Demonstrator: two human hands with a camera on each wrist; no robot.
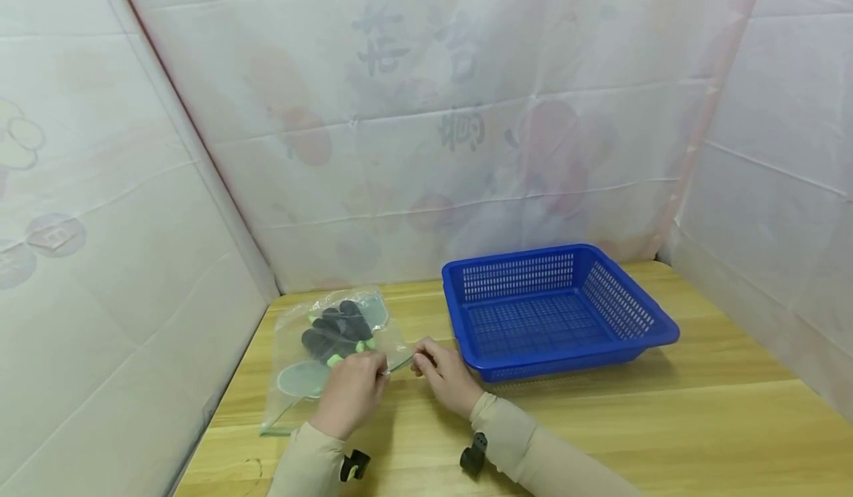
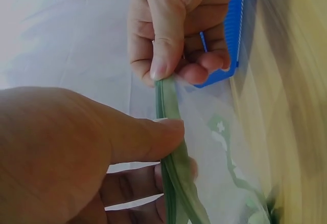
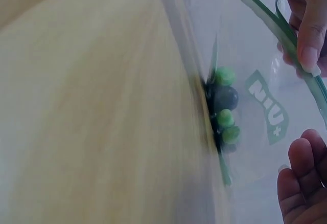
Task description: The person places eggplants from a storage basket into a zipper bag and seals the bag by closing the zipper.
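Observation:
A clear zip bag (image 1: pixel 303 380) with a green closure strip (image 2: pixel 171 98) lies on the table at the left. Inside it are several dark, eggplant-like pieces (image 1: pixel 340 330) with light green ends, partly visible in the right wrist view as a dark round piece (image 3: pixel 226 98). My left hand (image 1: pixel 353 389) pinches the strip between thumb and fingers. Just to the right, at the bag's corner, my right hand (image 1: pixel 445 375) pinches the end of the same strip, its thumb pressed on it in the left wrist view. Pale green lettering (image 3: pixel 270 106) marks the bag.
A blue plastic basket (image 1: pixel 566 365) with slotted walls stands right of the bag, close to my right hand. Beneath everything is a wood-grain table (image 1: pixel 666 423). Printed cloth walls (image 1: pixel 413 149) enclose the back and both sides.

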